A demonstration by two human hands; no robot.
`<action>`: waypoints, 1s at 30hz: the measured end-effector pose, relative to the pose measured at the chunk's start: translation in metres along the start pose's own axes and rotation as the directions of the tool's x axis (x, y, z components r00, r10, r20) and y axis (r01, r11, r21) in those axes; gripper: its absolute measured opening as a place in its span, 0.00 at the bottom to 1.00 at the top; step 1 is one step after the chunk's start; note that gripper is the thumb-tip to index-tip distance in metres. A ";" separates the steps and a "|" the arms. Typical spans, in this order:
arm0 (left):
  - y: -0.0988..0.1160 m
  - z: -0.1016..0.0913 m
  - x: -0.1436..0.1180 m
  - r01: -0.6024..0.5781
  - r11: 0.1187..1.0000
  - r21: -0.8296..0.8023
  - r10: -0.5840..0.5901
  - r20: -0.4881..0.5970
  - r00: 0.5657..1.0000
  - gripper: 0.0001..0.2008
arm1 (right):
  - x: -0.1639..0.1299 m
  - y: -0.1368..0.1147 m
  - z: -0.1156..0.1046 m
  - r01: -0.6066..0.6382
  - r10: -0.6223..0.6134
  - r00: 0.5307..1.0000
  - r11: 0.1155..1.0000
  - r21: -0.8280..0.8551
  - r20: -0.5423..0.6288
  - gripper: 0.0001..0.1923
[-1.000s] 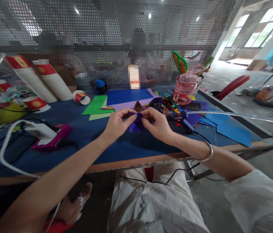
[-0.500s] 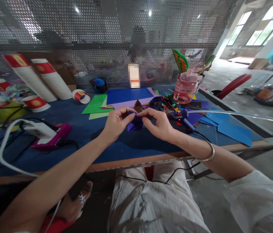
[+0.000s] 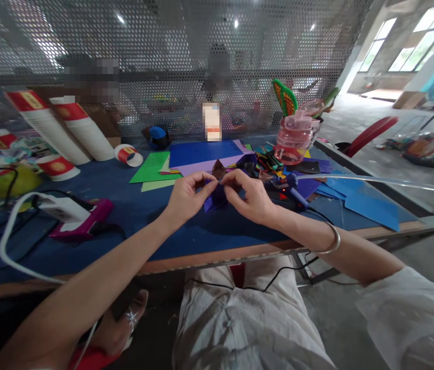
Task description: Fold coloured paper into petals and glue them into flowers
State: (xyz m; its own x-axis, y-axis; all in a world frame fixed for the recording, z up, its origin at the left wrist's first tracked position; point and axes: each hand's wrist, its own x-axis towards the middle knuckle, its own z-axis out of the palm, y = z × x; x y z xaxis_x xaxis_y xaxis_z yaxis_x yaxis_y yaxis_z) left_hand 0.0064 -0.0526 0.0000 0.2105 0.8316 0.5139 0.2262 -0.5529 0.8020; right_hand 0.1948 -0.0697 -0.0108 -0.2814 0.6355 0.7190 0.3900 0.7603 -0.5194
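The left hand (image 3: 186, 198) and right hand (image 3: 250, 198) meet close together, fingertips of both pinched on a small folded purple paper piece (image 3: 215, 198) held between them above the blue tabletop (image 3: 155, 226). Just beyond the right hand lies a blue glue gun (image 3: 297, 191) among coloured paper sheets (image 3: 201, 154); well off to the left hand's side sits a magenta device (image 3: 86, 218).
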 end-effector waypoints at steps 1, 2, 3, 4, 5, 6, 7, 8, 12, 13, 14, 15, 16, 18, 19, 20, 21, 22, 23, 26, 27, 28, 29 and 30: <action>0.000 -0.001 0.000 -0.038 0.998 0.043 0.038 -0.001 0.999 0.12 | 0.000 0.000 0.001 -0.073 0.073 0.997 0.997 0.039 -0.005 0.07; 0.001 -0.001 -0.001 -0.076 0.993 0.086 0.076 0.001 0.997 0.10 | 0.001 -0.001 0.002 -0.130 0.131 0.991 0.989 0.074 -0.003 0.08; 0.001 -0.002 -0.001 -0.113 0.985 0.130 0.113 0.006 0.994 0.09 | 0.001 0.000 0.003 -0.169 0.169 0.986 0.981 0.098 0.006 0.09; 0.002 -0.002 -0.002 -0.146 0.974 0.172 0.146 0.011 0.989 0.07 | 0.002 0.000 0.004 -0.190 0.190 0.982 0.976 0.108 0.016 0.09; 0.002 -0.002 -0.003 -0.173 0.963 0.209 0.174 0.015 0.985 0.06 | 0.002 0.001 0.005 -0.198 0.196 0.980 0.974 0.106 0.026 0.09; 0.003 -0.002 -0.004 -0.194 0.952 0.238 0.195 0.019 0.981 0.05 | 0.002 0.002 0.005 -0.197 0.195 0.980 0.975 0.098 0.033 0.09; 0.004 -0.001 -0.004 -0.206 0.944 0.259 0.209 0.019 0.978 0.05 | 0.002 0.003 0.005 -0.192 0.189 0.981 0.977 0.089 0.036 0.09; 0.005 -0.001 -0.005 -0.213 0.938 0.272 0.217 0.017 0.976 0.05 | 0.002 0.004 0.005 -0.181 0.178 0.983 0.980 0.080 0.039 0.09; 0.008 0.003 -0.008 -0.202 0.934 0.294 0.209 0.007 0.978 0.05 | 0.002 0.006 0.004 -0.082 0.083 0.995 0.996 -0.032 0.048 0.05; 0.009 0.004 -0.009 -0.187 0.937 0.296 0.194 0.006 0.981 0.05 | 0.002 0.006 0.004 -0.055 0.059 0.997 0.995 -0.080 0.051 0.05; 0.009 0.005 -0.010 -0.170 0.940 0.297 0.176 0.005 0.984 0.05 | 0.001 0.007 0.005 -0.034 0.042 0.998 0.991 -0.128 0.054 0.05; 0.009 0.006 -0.011 -0.153 0.942 0.297 0.158 0.005 0.987 0.05 | 0.000 0.007 0.005 -0.020 0.030 0.998 0.985 -0.172 0.057 0.05; 0.009 0.007 -0.012 -0.139 0.944 0.299 0.144 0.004 0.990 0.04 | 0.000 0.007 0.006 -0.009 0.022 0.998 0.978 -0.207 0.061 0.06; 0.008 0.008 -0.013 -0.125 0.944 0.305 0.131 0.002 0.991 0.04 | -0.002 0.009 0.007 0.009 0.009 0.997 0.969 -0.248 0.072 0.07; 0.007 0.008 -0.013 -0.123 0.943 0.309 0.129 0.003 0.992 0.04 | -0.002 0.010 0.007 0.021 -0.001 0.997 0.967 -0.256 0.078 0.07; 0.007 0.008 -0.012 -0.121 0.942 0.311 0.126 0.006 0.992 0.05 | -0.003 0.011 0.007 0.033 -0.012 0.996 0.966 -0.256 0.083 0.07; 0.006 0.007 -0.012 -0.119 0.943 0.312 0.122 0.009 0.992 0.05 | -0.003 0.012 0.007 0.041 -0.020 0.996 0.967 -0.250 0.086 0.07; 0.005 0.007 -0.011 -0.116 0.943 0.312 0.118 0.013 0.993 0.05 | -0.003 0.013 0.007 0.045 -0.025 0.996 0.970 -0.240 0.086 0.06; 0.004 0.006 -0.011 -0.114 0.942 0.316 0.114 0.018 0.993 0.04 | -0.004 0.014 0.007 0.047 -0.028 0.996 0.973 -0.226 0.085 0.06; 0.004 0.005 -0.009 -0.125 0.931 0.344 0.120 0.036 0.992 0.03 | -0.004 0.016 0.007 0.046 -0.030 0.996 0.980 -0.192 0.088 0.05; 0.004 0.005 -0.009 -0.135 0.925 0.355 0.127 0.044 0.991 0.03 | -0.004 0.016 0.007 0.048 -0.031 0.995 0.981 -0.190 0.092 0.05; 0.005 0.005 -0.008 -0.146 0.921 0.362 0.136 0.054 0.989 0.04 | -0.004 0.016 0.007 0.048 -0.030 0.995 0.980 -0.194 0.094 0.05; 0.005 0.004 -0.008 -0.156 0.917 0.367 0.141 0.067 0.988 0.04 | -0.004 0.016 0.007 0.046 -0.027 0.995 0.978 -0.203 0.098 0.05; 0.006 0.004 -0.007 -0.163 0.914 0.371 0.143 0.080 0.986 0.04 | -0.004 0.016 0.008 0.044 -0.022 0.994 0.976 -0.213 0.103 0.05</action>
State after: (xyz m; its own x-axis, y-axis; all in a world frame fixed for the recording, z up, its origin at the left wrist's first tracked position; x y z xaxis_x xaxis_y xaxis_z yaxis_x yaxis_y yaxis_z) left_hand 0.0097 -0.0621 -0.0004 0.3164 0.7368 0.5975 0.5252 -0.6605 0.5365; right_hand 0.1952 -0.0591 -0.0251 -0.3791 0.6287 0.6789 0.5551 0.7415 -0.3767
